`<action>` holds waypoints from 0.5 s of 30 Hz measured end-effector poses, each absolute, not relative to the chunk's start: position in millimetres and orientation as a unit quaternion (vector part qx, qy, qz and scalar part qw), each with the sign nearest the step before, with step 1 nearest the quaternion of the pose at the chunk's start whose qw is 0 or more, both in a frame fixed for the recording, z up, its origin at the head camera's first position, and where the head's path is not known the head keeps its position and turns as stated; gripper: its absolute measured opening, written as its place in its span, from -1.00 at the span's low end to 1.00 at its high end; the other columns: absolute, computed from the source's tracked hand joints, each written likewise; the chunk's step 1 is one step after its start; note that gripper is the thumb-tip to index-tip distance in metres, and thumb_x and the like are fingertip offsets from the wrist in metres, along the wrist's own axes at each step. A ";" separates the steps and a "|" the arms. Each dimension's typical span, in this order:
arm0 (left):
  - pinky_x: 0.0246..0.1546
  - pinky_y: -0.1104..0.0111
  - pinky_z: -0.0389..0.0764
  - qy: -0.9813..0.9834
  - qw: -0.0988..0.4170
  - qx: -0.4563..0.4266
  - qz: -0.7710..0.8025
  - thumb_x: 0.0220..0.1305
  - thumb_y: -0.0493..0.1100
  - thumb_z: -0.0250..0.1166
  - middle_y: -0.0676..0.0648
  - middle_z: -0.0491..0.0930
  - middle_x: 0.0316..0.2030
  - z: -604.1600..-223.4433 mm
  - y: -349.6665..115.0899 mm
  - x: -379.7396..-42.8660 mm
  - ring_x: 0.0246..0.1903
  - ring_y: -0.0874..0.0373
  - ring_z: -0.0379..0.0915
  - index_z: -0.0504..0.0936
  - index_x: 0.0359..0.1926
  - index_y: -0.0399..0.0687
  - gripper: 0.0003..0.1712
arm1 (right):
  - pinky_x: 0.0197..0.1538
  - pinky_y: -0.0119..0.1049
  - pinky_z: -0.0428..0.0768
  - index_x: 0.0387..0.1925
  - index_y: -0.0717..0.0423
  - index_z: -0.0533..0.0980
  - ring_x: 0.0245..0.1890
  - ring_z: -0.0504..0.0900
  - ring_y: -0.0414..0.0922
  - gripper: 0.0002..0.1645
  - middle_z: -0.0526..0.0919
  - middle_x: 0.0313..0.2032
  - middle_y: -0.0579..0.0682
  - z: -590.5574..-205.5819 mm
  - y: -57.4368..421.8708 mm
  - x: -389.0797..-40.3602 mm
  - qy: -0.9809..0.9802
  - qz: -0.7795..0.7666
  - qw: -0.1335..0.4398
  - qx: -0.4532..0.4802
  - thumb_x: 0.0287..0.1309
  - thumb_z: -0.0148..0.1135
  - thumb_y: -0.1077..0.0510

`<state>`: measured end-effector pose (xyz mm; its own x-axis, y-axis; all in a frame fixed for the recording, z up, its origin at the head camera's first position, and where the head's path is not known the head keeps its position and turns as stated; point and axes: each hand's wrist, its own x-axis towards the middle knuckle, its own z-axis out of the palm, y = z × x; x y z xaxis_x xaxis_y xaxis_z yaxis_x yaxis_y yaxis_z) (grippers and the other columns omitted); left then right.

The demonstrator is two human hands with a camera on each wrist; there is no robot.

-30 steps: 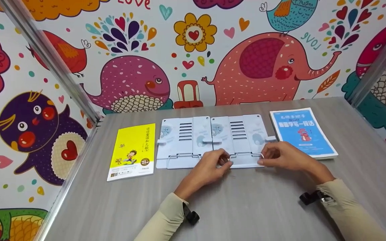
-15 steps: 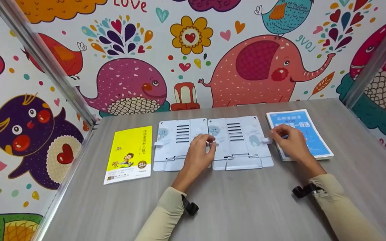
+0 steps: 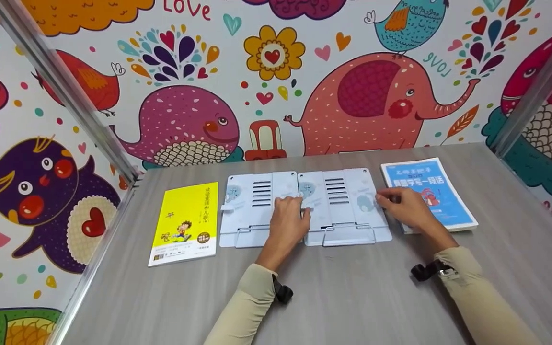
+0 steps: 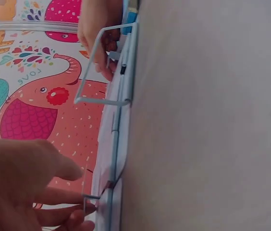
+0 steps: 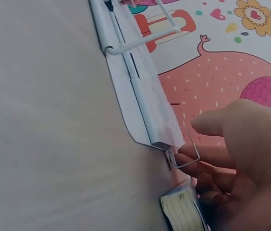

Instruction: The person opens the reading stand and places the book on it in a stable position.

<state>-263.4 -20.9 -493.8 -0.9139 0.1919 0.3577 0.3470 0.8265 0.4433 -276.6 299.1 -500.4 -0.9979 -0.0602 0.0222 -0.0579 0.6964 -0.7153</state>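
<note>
Two pale blue folding book stands lie flat, side by side: the left stand (image 3: 252,215) and the right stand (image 3: 343,206). My left hand (image 3: 286,220) is over the seam between them. In the left wrist view, its fingertips touch a side clip (image 4: 91,196) of the right stand, while the thumb stays apart. At the right stand's outer edge is my right hand (image 3: 408,208). In the right wrist view, its fingers (image 5: 193,166) touch the clear clip (image 5: 198,156) from outside, thumb apart. A wire rest (image 3: 349,235) folds out at the right stand's front.
A yellow book (image 3: 187,211) lies left of the stands. Right of them, a thick blue book (image 3: 448,196) lies partly under my right hand. A patterned wall (image 3: 266,72) rises behind the grey table (image 3: 343,297).
Both hands have left the right stand's front wire rest and gone up to its side clips. In the last half second, my right hand has moved left onto the outer clip.
</note>
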 end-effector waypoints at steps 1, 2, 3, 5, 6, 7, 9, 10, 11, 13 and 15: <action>0.08 0.09 0.56 -0.945 0.156 -0.147 -0.249 0.41 -0.19 0.44 -0.23 0.84 -0.10 -494.7 -20.4 -262.9 -0.05 -0.13 0.72 0.80 0.01 -0.34 -0.71 | -0.19 -0.35 0.54 0.33 0.21 0.63 -0.06 0.57 0.06 -0.48 0.72 0.13 0.25 -500.6 299.5 -276.2 0.921 -0.389 0.001 -0.031 0.53 0.30 -0.01; 0.06 0.09 0.53 -0.944 0.164 -0.153 -0.241 0.39 -0.20 0.46 -0.22 0.85 -0.13 -495.7 -19.9 -262.8 -0.07 -0.11 0.74 0.81 -0.03 -0.32 -0.74 | -0.20 -0.36 0.53 0.33 0.21 0.64 -0.07 0.57 0.06 -0.48 0.72 0.10 0.25 -500.8 299.6 -275.9 0.921 -0.389 0.000 -0.030 0.52 0.31 -0.01; 0.04 0.09 0.51 -0.943 0.169 -0.157 -0.238 0.37 -0.22 0.47 -0.21 0.85 -0.16 -496.6 -19.6 -262.9 -0.09 -0.10 0.75 0.82 -0.06 -0.30 -0.77 | -0.22 -0.37 0.52 0.32 0.21 0.64 -0.09 0.57 0.05 -0.48 0.73 0.08 0.25 -501.2 300.0 -275.8 0.921 -0.389 -0.002 -0.031 0.52 0.32 0.00; 0.03 0.09 0.51 -0.943 0.171 -0.158 -0.237 0.35 -0.24 0.49 -0.19 0.86 -0.17 -497.6 -19.2 -263.2 -0.11 -0.09 0.75 0.83 -0.10 -0.28 -0.81 | -0.24 -0.38 0.50 0.32 0.21 0.65 -0.12 0.57 0.04 -0.48 0.74 0.05 0.24 -501.5 299.8 -275.6 0.921 -0.388 -0.005 -0.032 0.50 0.34 0.00; 0.03 0.10 0.53 -0.944 0.167 -0.154 -0.240 0.36 -0.25 0.49 -0.18 0.86 -0.14 -497.9 -19.4 -263.4 -0.09 -0.09 0.74 0.83 -0.08 -0.27 -0.81 | -0.25 -0.38 0.49 0.32 0.21 0.65 -0.13 0.57 0.03 -0.47 0.75 0.03 0.23 -501.8 299.9 -275.8 0.921 -0.388 -0.006 -0.032 0.49 0.35 0.00; 0.03 0.11 0.56 -0.944 0.161 -0.150 -0.245 0.37 -0.26 0.48 -0.18 0.86 -0.12 -498.0 -19.8 -263.9 -0.09 -0.09 0.72 0.84 -0.06 -0.26 -0.81 | -0.25 -0.39 0.49 0.32 0.21 0.64 -0.13 0.57 0.03 -0.47 0.75 0.03 0.23 -501.9 299.8 -276.1 0.921 -0.388 -0.006 -0.033 0.49 0.36 0.00; 0.04 0.13 0.61 -0.946 0.147 -0.136 -0.254 0.39 -0.26 0.47 -0.15 0.86 -0.07 -497.8 -20.7 -265.0 -0.05 -0.07 0.68 0.85 0.00 -0.22 -0.79 | -0.24 -0.40 0.50 0.33 0.20 0.64 -0.13 0.57 0.03 -0.46 0.76 0.03 0.21 -501.9 300.0 -276.7 0.921 -0.389 -0.005 -0.031 0.48 0.37 -0.01; 0.04 0.14 0.63 -0.947 0.142 -0.131 -0.255 0.40 -0.25 0.46 -0.13 0.86 -0.05 -497.5 -21.5 -265.7 -0.03 -0.06 0.65 0.86 0.02 -0.18 -0.78 | -0.24 -0.41 0.51 0.34 0.19 0.63 -0.13 0.57 0.03 -0.45 0.75 0.02 0.20 -501.8 300.1 -277.2 0.920 -0.390 -0.003 -0.029 0.48 0.38 -0.01; 0.04 0.14 0.65 -0.949 0.139 -0.126 -0.255 0.41 -0.24 0.46 -0.11 0.86 -0.02 -497.0 -22.2 -266.4 -0.01 -0.05 0.64 0.86 0.05 -0.15 -0.76 | -0.24 -0.42 0.52 0.34 0.18 0.63 -0.12 0.57 0.02 -0.45 0.75 0.02 0.20 -501.5 300.2 -277.5 0.919 -0.393 -0.002 -0.028 0.47 0.39 0.00; 0.06 0.14 0.64 -0.951 0.137 -0.124 -0.250 0.42 -0.22 0.47 -0.08 0.87 -0.02 -496.1 -23.6 -268.1 0.01 -0.03 0.62 0.87 0.05 -0.09 -0.77 | -0.24 -0.42 0.52 0.34 0.17 0.63 -0.13 0.57 0.03 -0.45 0.73 -0.02 0.19 -501.1 300.4 -278.4 0.917 -0.398 -0.001 -0.028 0.46 0.40 0.00; 0.07 0.13 0.62 -0.953 0.140 -0.127 -0.239 0.41 -0.19 0.48 -0.05 0.87 -0.03 -495.3 -24.6 -269.6 0.02 -0.03 0.62 0.89 0.03 -0.04 -0.78 | -0.24 -0.42 0.52 0.34 0.18 0.63 -0.13 0.57 0.03 -0.44 0.72 -0.04 0.19 -500.9 301.1 -279.2 0.915 -0.402 0.000 -0.030 0.46 0.40 -0.01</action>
